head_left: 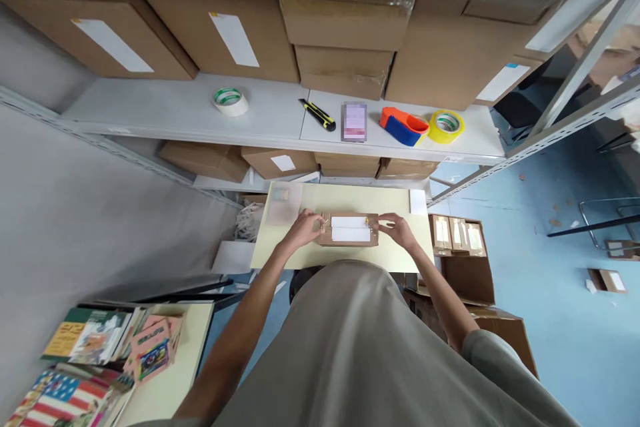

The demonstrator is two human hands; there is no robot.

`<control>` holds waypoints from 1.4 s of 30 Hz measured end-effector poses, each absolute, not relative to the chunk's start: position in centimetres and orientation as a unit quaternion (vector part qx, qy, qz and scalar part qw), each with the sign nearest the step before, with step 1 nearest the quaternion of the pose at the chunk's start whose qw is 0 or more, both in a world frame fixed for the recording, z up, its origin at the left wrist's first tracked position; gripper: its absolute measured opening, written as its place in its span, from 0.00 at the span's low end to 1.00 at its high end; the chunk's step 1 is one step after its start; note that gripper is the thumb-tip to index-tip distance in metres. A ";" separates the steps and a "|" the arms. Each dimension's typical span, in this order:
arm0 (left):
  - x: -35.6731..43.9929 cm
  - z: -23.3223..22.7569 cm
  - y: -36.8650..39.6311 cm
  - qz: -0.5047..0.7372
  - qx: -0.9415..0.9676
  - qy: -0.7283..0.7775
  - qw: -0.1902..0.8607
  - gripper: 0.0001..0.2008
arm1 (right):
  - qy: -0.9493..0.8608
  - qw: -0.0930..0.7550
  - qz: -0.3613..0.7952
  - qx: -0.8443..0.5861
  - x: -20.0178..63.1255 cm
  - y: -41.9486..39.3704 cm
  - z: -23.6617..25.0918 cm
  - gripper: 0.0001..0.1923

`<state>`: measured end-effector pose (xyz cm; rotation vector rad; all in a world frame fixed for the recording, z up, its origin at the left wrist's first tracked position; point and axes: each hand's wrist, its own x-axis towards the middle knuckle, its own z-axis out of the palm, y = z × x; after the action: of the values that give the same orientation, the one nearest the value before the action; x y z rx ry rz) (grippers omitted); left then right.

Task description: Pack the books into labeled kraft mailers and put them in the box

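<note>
**Both hands on a small cardboard parcel**

The left hand [306, 227] has its fingers curled loosely against the left end of a small brown cardboard parcel [349, 231], and the right hand [397, 228] is curled the same way at the right end; whether either truly grips it is too small to tell. The parcel lies flat near the middle of the pale yellow desk [300, 250], with 2 white labels on its top face. A translucent bag [284, 203] lies at the desk's far left corner, a white slip [417, 201] at the far right. On the shelf [165, 113] beyond sit a white tape roll [230, 101], a utility knife [318, 114], a tape dispenser [403, 125] and a yellow tape roll [446, 125]. Books [95, 337] are stacked lower left.
</note>
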<state>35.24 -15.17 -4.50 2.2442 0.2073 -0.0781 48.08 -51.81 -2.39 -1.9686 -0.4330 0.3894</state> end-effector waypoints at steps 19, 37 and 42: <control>51.9 12.4 -23.6 0.158 0.860 -0.111 0.472 0.08 | -0.137 0.244 -0.044 -0.959 70.7 -43.0 12.0 0.32; 34.7 4.0 -26.1 0.183 0.788 0.070 0.583 0.09 | -0.214 0.604 0.253 -0.725 45.2 -43.2 5.9 0.48; 33.6 4.4 -25.5 0.172 0.815 0.073 0.548 0.06 | -0.249 0.562 0.231 -0.754 45.1 -43.1 5.7 0.43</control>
<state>33.56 -25.49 4.39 1.9312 0.1724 0.4085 45.10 -43.10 5.73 -1.7763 -0.5867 0.5431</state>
